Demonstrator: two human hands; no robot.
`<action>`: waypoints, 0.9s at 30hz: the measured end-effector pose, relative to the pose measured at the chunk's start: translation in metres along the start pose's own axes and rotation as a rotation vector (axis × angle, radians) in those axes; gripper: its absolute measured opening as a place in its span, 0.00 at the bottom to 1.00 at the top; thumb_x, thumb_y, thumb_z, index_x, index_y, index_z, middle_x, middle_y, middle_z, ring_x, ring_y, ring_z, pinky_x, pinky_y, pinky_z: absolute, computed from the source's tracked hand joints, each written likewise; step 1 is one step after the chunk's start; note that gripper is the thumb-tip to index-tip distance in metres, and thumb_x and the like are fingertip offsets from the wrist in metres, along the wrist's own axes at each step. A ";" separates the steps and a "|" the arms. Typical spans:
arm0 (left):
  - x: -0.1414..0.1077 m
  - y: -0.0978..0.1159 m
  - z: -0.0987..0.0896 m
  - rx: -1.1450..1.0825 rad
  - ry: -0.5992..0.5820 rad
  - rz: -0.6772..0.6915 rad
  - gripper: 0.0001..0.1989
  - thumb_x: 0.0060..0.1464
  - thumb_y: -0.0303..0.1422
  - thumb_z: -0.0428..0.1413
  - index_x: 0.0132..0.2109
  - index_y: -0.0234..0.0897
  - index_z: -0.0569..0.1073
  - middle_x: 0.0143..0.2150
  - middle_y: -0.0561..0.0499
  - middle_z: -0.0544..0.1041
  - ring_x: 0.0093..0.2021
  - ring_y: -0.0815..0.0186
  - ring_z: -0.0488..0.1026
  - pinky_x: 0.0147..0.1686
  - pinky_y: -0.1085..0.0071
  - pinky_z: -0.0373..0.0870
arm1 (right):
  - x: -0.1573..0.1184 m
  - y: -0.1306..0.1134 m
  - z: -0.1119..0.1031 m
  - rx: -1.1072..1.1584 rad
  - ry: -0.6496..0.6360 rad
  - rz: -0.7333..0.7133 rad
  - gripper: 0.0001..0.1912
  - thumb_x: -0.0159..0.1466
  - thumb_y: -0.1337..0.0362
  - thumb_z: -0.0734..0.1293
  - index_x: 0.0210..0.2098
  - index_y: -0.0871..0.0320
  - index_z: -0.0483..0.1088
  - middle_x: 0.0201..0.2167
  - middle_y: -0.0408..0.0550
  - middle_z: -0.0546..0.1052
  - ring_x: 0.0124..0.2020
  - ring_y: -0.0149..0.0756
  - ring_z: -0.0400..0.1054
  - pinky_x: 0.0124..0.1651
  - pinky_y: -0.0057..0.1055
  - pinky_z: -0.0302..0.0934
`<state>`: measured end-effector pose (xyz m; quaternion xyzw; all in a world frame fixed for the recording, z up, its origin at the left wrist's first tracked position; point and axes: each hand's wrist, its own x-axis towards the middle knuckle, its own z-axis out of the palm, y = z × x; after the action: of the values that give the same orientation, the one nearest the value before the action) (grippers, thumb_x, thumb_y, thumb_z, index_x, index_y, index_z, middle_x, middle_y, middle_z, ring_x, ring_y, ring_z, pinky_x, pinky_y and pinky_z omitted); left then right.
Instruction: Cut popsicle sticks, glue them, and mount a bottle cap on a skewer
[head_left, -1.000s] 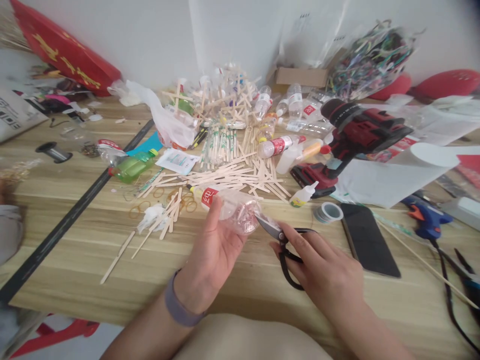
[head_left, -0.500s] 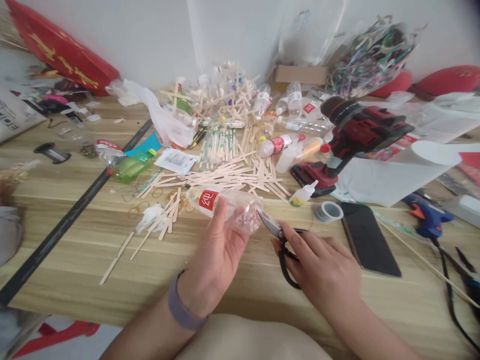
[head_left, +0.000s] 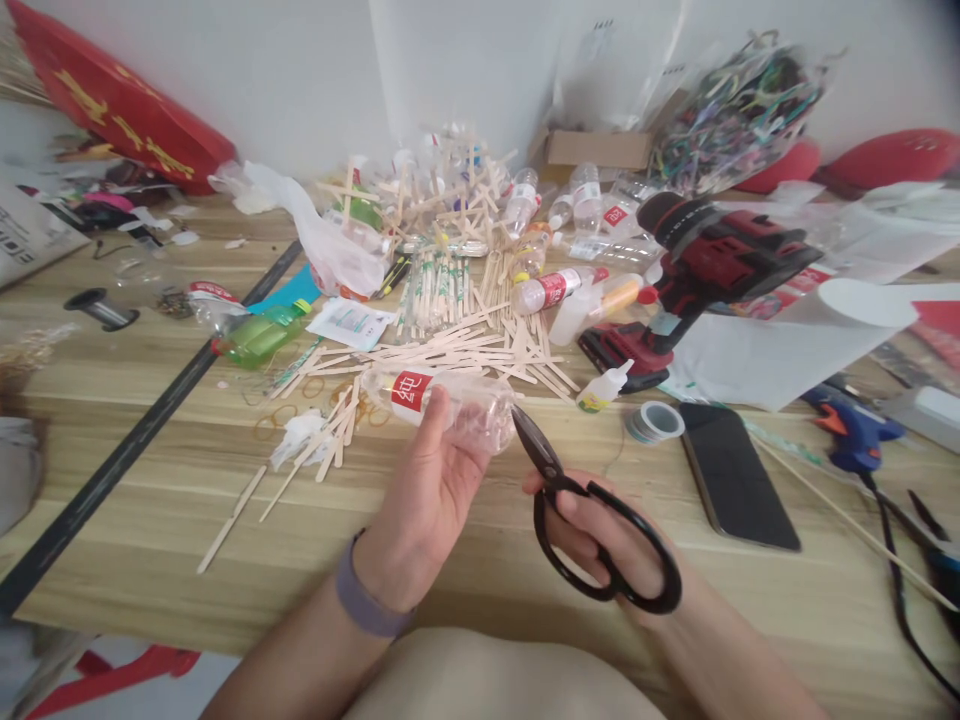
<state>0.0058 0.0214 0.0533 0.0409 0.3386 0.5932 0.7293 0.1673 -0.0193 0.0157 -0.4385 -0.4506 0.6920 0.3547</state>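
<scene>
One wooden table (head_left: 135, 480) spreads beneath everything. On its right stands a red-and-black drill (head_left: 720, 270). The person's right hand (head_left: 607, 530) grips black-handled scissors (head_left: 538, 443). The left hand (head_left: 435, 495) grasps a clear bottle (head_left: 472, 410) sideways over the table's middle, its base at the scissors' tips; whether they touch cannot be told. A phone (head_left: 739, 475) lies rightward, a small white bottle (head_left: 604, 388) near the drill.

Wood-grain table (head_left: 150, 510) with loose sticks (head_left: 450, 352), phone (head_left: 739, 478), drill (head_left: 724, 240)
</scene>
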 end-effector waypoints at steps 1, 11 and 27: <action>0.001 0.001 0.000 -0.009 -0.011 -0.004 0.15 0.67 0.36 0.50 0.49 0.31 0.75 0.46 0.45 0.80 0.44 0.65 0.78 0.48 0.69 0.75 | 0.000 0.002 -0.001 0.124 -0.046 0.007 0.23 0.60 0.42 0.65 0.39 0.56 0.71 0.13 0.30 0.51 0.11 0.22 0.38 0.15 0.23 0.37; 0.000 0.009 -0.003 -0.095 -0.079 0.036 0.13 0.67 0.35 0.50 0.50 0.36 0.75 0.45 0.49 0.81 0.44 0.66 0.79 0.46 0.70 0.76 | -0.007 -0.004 -0.022 -0.678 0.257 -0.345 0.20 0.61 0.50 0.68 0.45 0.57 0.71 0.21 0.38 0.66 0.21 0.30 0.63 0.24 0.26 0.59; -0.005 0.003 0.000 -0.089 -0.054 -0.010 0.21 0.67 0.44 0.44 0.43 0.35 0.77 0.36 0.48 0.81 0.35 0.66 0.79 0.40 0.71 0.77 | -0.002 0.004 -0.006 -1.770 0.788 -0.908 0.17 0.67 0.51 0.65 0.44 0.57 0.75 0.20 0.41 0.74 0.18 0.30 0.64 0.24 0.29 0.50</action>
<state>0.0030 0.0184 0.0573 0.0230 0.2922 0.6027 0.7422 0.1735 -0.0205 0.0115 -0.5238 -0.7672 -0.2683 0.2551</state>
